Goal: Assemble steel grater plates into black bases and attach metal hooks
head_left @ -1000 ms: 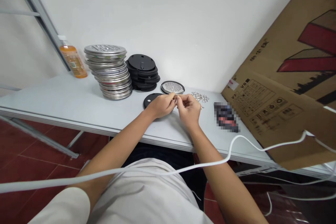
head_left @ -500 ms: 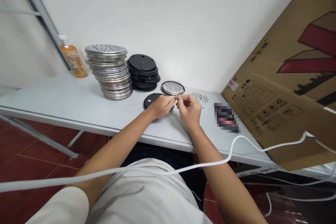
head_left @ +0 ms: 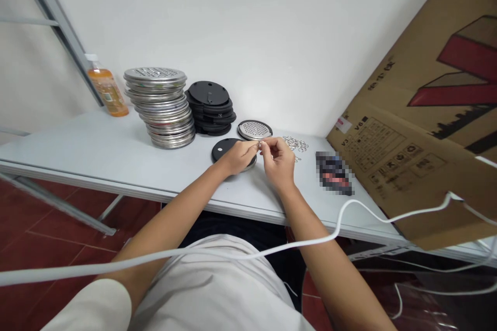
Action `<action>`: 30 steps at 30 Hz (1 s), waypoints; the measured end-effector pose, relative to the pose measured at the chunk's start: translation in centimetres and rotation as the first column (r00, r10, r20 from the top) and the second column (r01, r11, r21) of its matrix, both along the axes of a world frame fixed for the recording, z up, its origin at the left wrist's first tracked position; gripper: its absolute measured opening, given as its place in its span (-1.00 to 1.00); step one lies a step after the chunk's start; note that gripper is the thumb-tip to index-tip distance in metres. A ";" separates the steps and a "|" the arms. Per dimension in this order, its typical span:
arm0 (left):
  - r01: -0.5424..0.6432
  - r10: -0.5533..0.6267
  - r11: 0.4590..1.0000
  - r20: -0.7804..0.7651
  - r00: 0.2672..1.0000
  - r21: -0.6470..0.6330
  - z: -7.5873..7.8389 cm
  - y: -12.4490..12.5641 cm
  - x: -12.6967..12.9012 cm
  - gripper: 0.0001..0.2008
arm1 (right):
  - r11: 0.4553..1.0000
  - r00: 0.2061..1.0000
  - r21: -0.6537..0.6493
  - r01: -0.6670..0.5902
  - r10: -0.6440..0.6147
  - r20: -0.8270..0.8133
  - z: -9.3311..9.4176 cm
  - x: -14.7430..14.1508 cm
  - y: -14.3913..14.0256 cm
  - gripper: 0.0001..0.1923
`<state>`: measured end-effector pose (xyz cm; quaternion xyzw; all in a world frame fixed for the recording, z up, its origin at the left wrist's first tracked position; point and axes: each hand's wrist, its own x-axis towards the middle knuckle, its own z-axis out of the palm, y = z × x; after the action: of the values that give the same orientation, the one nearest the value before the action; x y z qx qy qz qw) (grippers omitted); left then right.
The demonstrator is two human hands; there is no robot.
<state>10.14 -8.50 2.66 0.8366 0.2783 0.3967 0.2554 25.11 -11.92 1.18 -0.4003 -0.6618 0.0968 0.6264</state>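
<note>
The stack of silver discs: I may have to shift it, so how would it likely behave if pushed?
The stack of silver discs would probably slip apart or topple if pushed high up, being tall with unevenly aligned layers. It is likely heavy, given so many metal-looking discs. Its shiny surfaces may be slippery.

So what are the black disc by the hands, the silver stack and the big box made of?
Black disc: probably plastic, as it looks smooth and dull black. Silver stack: shiny metal, maybe steel, as its rims gleam. Box: cardboard, going by its brown, matt, printed face.
</note>
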 end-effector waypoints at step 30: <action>0.042 -0.042 0.997 -0.004 0.999 -0.059 -0.1 -0.1 0.0 -0.66 | 0.996 0.999 0.082 0.015 -0.018 0.036 -0.2 0.5 -0.2 -0.88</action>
<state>10.13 -8.61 2.61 0.8355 0.2729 0.3807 0.2872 25.58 -12.11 0.99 -0.3813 -0.6733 0.0570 0.6309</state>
